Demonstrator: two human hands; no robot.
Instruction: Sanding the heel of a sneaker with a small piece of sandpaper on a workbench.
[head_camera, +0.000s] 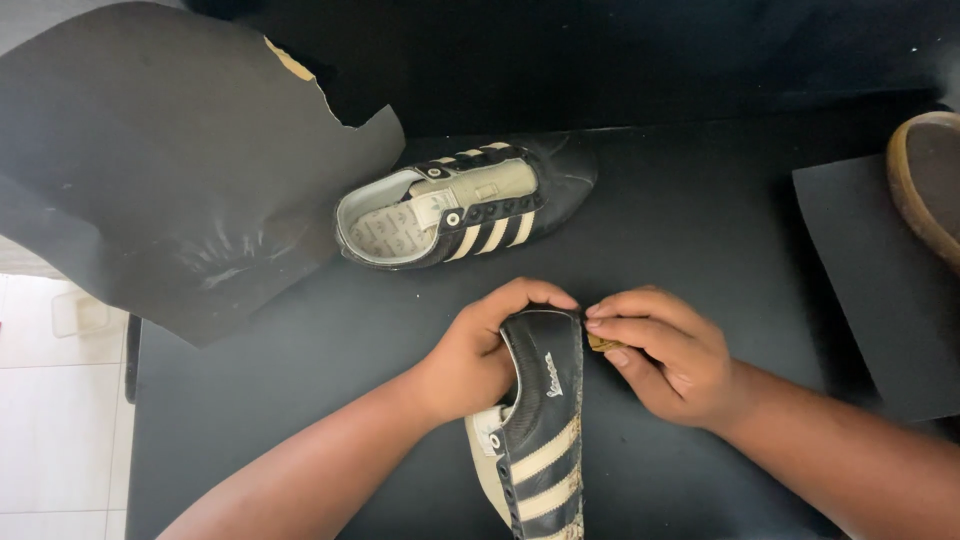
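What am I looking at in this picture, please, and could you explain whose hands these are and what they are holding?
There is no machine here: a person wears a camera on the head, so the single picture looks down at their own two bare hands over a black table.

The left hand grips the toe end of a black shoe with cream stripes, which is turned on its side. The right hand pinches a small tan piece right against the shoe's toe; it is too small to tell what it is.

Behind the hands lies the second shoe, opening upward, without laces. To the left is a large torn dark sheet, to the right another dark sheet, and at the right edge part of a tan-rimmed object.
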